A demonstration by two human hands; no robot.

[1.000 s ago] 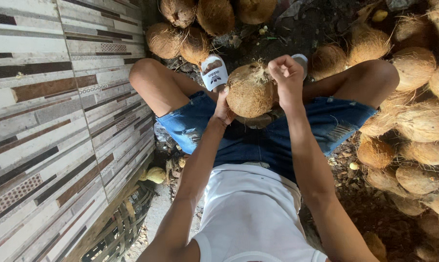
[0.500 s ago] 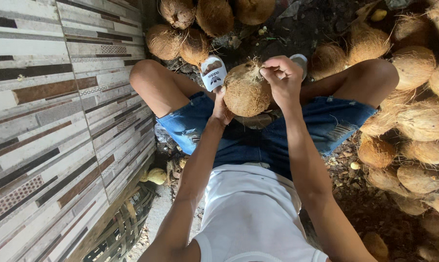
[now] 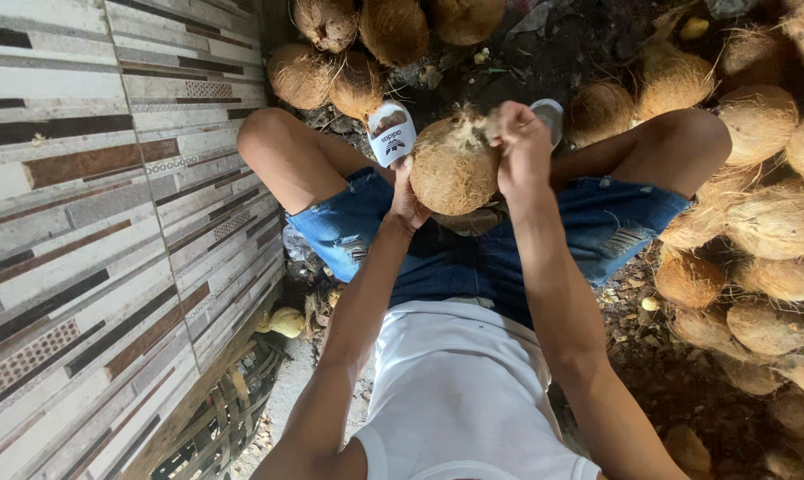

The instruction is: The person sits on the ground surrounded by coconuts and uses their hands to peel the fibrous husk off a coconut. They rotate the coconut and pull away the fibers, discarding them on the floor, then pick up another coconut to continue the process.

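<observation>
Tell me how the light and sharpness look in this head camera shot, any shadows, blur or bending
Head view: soft daylight, no glare; the coconut held between the left hand and right hand is sharp. The ground at top centre sits in deep shadow. The tiled wall lines splay outward, showing wide-angle distortion. No obvious motion blur.

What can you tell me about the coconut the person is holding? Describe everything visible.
The coconut is round, brown and covered in dry, hairy fibre, with a frayed pale tuft at its top. It is held above the person's lap, between the knees. The left hand supports it from below and behind; the right hand pinches fibre at its upper right edge.
</observation>
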